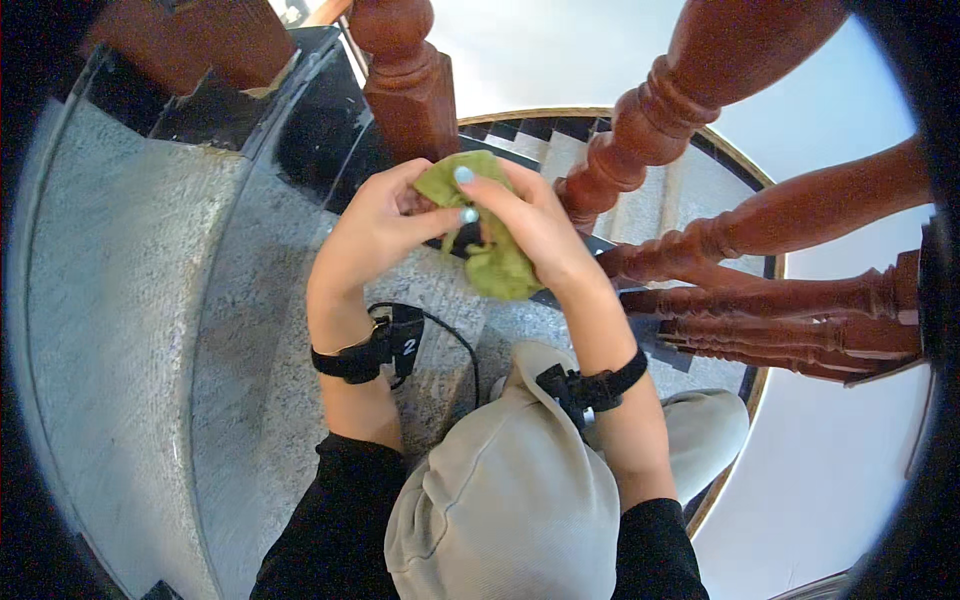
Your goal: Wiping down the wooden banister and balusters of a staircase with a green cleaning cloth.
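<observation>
Both my hands hold a crumpled green cloth (pixel 499 259) in front of me, above a stone stair step. My left hand (pixel 379 221) grips its upper left part, thumb pointing right and most fingers hidden behind the fabric. On the right side, my right hand (pixel 525 217) has its thumb pressed on top of the cloth, with the other fingers out of sight beneath it. A lower fold of the cloth hangs below the right palm. Just beyond the hands stands a turned reddish-brown wooden baluster (pixel 412 97).
Several more wooden balusters (pixel 637 135) line the right side, close to my right hand. Curved stone steps (pixel 127 247) with black edging lie at the left. Through the railing, a lower flight (pixel 570 157) shows beside a white wall (pixel 525 52). A black cable (pixel 465 337) loops by my left wrist strap (pixel 349 364).
</observation>
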`<state>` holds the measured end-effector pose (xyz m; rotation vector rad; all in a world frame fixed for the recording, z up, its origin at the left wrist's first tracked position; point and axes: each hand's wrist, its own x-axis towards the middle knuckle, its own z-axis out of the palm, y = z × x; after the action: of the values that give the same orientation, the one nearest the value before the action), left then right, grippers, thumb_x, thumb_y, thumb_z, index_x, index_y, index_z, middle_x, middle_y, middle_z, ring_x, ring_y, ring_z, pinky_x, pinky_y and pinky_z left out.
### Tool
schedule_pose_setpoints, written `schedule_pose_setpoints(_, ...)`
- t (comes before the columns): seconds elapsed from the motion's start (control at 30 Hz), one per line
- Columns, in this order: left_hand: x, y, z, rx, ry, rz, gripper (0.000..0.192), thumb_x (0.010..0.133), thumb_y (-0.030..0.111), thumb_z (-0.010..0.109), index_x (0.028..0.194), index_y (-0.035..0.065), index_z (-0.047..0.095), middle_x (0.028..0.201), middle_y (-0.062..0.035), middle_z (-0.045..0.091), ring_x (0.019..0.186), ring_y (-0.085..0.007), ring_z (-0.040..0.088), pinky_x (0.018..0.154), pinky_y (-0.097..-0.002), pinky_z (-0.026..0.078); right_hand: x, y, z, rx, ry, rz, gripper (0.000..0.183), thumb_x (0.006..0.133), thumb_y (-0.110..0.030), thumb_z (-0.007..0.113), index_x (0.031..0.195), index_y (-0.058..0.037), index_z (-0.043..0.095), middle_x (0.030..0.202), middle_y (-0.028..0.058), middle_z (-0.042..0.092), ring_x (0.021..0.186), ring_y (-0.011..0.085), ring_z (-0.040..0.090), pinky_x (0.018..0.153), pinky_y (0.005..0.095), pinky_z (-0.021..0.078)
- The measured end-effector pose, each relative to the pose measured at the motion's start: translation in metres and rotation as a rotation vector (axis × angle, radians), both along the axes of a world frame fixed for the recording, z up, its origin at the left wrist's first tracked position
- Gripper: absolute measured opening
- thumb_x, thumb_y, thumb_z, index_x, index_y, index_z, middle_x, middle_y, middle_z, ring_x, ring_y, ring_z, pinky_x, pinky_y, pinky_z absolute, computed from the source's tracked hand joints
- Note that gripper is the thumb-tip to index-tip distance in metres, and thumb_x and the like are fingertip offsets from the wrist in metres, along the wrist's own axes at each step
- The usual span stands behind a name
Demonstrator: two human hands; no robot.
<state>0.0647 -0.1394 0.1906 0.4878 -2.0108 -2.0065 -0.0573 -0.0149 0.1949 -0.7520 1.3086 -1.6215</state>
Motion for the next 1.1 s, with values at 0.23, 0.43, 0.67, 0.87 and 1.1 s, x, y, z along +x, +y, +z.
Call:
schedule_pose_setpoints(0.23,0.013,-0.022,-0.003,0.038,0.006,0.419,0.013,0.087,0.015,0.06,0.079,0.0071,0.054,0.077,0.0034,0.056,0.071,-0.0055,0.054,0.067,-0.0237,0.046,-0.011,0.004,-0.031,0.075,0.067,-0.012,0.027,0.09,-0.018,0.058,0.109,-0.0007,0.051,0.091,0.0068,0.063,0.078,0.0108,0.059,0.065,0.025,0.0488)
schedule_pose_setpoints(0.43,-0.001,-0.022,-0.006,0.097,0.048,0.634,0.027,0.092,0.022,0.056,0.11,0.0033,0.052,0.111,-0.0101,0.058,0.103,-0.0222,0.057,0.089,-0.0382,0.048,-0.002,-0.024,-0.049,-0.014,0.502,-0.701,0.027,0.091,-0.009,0.044,0.117,0.0001,0.041,0.105,0.0228,0.057,0.099,0.0354,0.057,0.089,0.0418,0.0423)
schedule_pose_setpoints(0.67,-0.008,-0.029,-0.026,0.225,0.155,0.63,0.057,0.093,0.042,0.052,0.13,0.0006,0.041,0.135,-0.0186,0.04,0.122,-0.0336,0.043,0.096,-0.0482,0.042,-0.018,-0.068,-0.033,-0.071,0.578,-0.959,0.037,0.087,-0.003,0.043,0.123,-0.0013,0.043,0.109,0.0249,0.057,0.103,0.04,0.056,0.09,0.0436,0.0425)
schedule_pose_setpoints(0.87,-0.015,-0.035,-0.033,0.254,0.178,0.574,0.065,0.093,0.055,0.041,0.133,0.0031,0.042,0.135,-0.0134,0.042,0.119,-0.0291,0.042,0.092,-0.0425,0.042,-0.023,-0.089,-0.067,-0.126,0.097,-0.415,0.033,0.079,-0.004,0.038,0.103,0.0043,0.06,0.088,0.0196,0.062,0.086,0.0278,0.058,0.081,0.0329,0.0431)
schedule_pose_setpoints(1.1,-0.041,-0.054,-0.062,0.107,0.187,0.563,0.063,0.095,0.054,0.034,0.135,0.005,0.041,0.134,-0.0066,0.047,0.122,-0.0206,0.042,0.091,-0.0355,0.039,-0.054,-0.102,-0.104,-0.112,-0.115,-0.319,0.035,0.089,-0.018,0.037,0.104,0.0064,0.057,0.093,0.0226,0.061,0.092,0.029,0.057,0.086,0.0353,0.0402)
